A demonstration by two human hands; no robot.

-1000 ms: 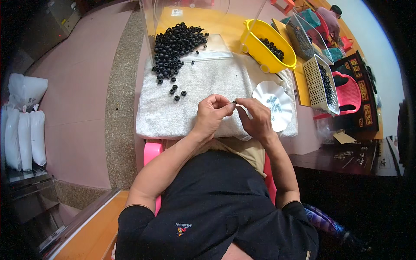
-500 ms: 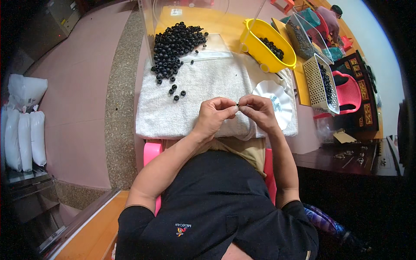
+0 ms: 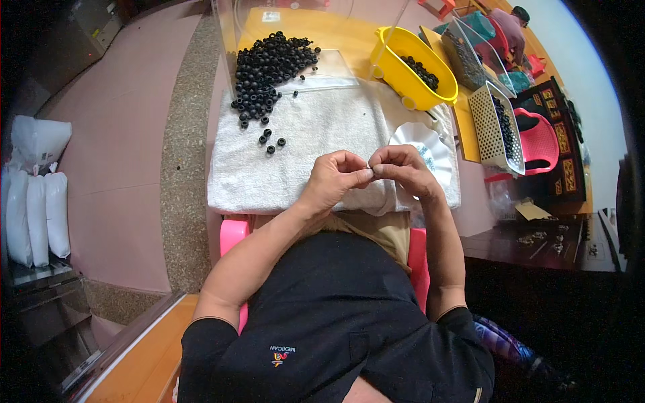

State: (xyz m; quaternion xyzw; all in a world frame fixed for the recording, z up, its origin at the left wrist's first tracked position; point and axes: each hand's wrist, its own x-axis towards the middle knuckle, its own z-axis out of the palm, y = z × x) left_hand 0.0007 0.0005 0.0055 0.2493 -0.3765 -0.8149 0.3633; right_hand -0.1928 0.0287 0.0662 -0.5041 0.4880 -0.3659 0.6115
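Note:
My left hand point(image 3: 334, 178) and my right hand point(image 3: 407, 172) meet fingertip to fingertip over the near part of a white towel point(image 3: 289, 178). Thumb and forefinger of each are pinched together, and whatever is between them is too small and covered to make out. Beyond my left hand lies a heap of round black beads with holes point(image 3: 269, 74), a few of them loose on the towel. Partly behind my right hand sits a white fluted dish point(image 3: 440, 161) holding small bluish-green bits.
A yellow tub point(image 3: 383, 64) with black pieces inside stands at the back right. Past it are a white perforated basket point(image 3: 485, 127), a clear bin point(image 3: 463, 57) and a pink chair point(image 3: 541, 144). Another person point(image 3: 507, 30) sits far right. White sacks point(image 3: 57, 215) stand at left.
The fingertips have closed further together, and the small dark thing that showed between them is now covered. The whole view has shifted slightly.

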